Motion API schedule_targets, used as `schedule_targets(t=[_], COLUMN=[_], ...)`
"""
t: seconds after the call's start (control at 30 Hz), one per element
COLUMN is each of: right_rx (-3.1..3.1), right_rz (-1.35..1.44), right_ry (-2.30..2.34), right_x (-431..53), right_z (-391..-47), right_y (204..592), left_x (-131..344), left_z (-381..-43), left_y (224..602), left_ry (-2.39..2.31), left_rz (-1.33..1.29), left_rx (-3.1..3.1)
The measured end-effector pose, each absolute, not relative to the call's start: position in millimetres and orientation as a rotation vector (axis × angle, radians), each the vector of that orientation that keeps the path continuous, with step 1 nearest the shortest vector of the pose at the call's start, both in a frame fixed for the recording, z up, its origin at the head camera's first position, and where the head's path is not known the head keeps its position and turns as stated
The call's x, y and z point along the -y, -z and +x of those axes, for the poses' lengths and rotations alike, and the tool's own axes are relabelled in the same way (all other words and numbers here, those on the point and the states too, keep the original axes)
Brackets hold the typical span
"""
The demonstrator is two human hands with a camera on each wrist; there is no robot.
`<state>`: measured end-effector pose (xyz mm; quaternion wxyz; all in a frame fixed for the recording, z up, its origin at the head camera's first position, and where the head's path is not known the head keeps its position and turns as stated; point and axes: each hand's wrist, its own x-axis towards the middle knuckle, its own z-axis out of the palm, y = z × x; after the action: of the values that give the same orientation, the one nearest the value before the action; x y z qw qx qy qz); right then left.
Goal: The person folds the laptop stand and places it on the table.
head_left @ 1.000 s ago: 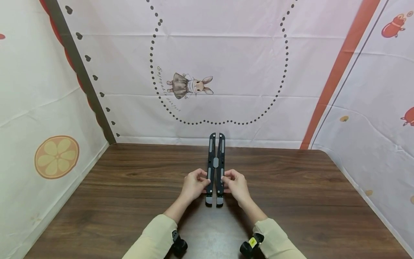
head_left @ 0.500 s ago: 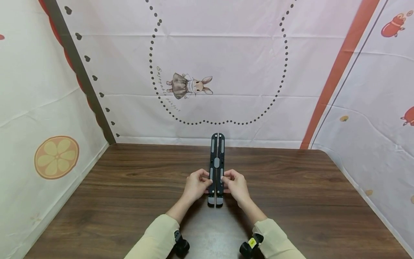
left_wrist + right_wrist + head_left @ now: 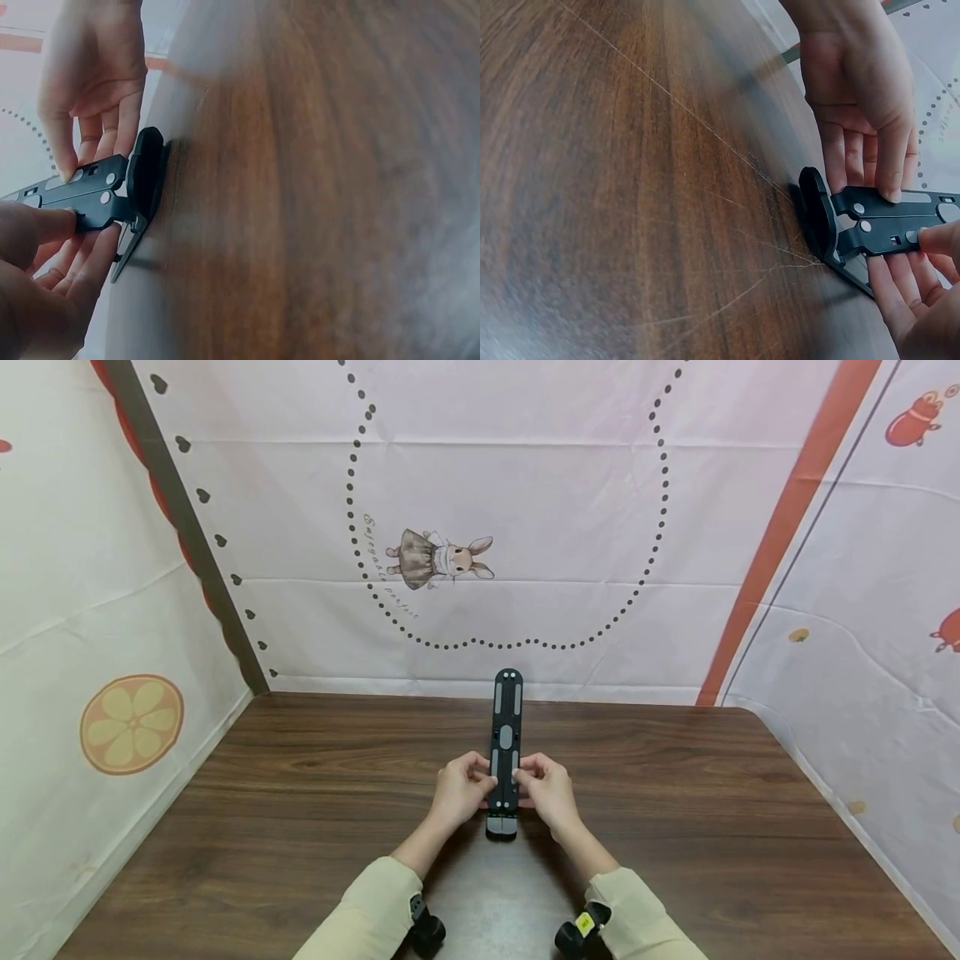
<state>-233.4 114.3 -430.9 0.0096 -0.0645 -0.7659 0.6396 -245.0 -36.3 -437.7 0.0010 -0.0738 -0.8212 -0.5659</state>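
A slim black folding laptop stand [image 3: 506, 710] with grey pads stands at the middle of the table, its two long bars side by side and touching. My left hand [image 3: 459, 789] pinches the left bar near its lower end, thumb on top and fingers beneath. On the opposite side my right hand [image 3: 552, 791] grips the right bar the same way. Close up in the left wrist view, the stand's hinged end [image 3: 146, 176] with its raised lip is near the table surface. The right wrist view shows the thumbs on the bars [image 3: 889, 217]; the stand's underside is mostly hidden.
The brown wood-grain table [image 3: 675, 827] spreads to both sides, its far edge against a white printed cloth [image 3: 555, 527]. More cloth hangs at the left [image 3: 60, 577] and right. Each sleeve has a black wrist camera [image 3: 427, 931] strapped on.
My left hand has moved right, swinging the left bar of the laptop stand in. The gap between the two bars has closed. My right hand has stayed nearly still.
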Motion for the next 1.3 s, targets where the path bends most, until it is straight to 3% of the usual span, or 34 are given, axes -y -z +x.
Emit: schedule_targets(t=[0.83,1.3], right_rx=[2.402,2.391], right_rz=[-0.186,-0.161], right_ry=[-2.009,-2.092], right_x=[-116.7,-120.6], right_z=[-233.8,-235.4], right_y=[428.4,428.3], left_x=[32.7,34.2], left_z=[-243.2,-239.9], left_y=[435.0,433.5], left_ry=[1.69,1.409], left_rz=[-0.207,-0.232], left_rx=[2.602,2.631])
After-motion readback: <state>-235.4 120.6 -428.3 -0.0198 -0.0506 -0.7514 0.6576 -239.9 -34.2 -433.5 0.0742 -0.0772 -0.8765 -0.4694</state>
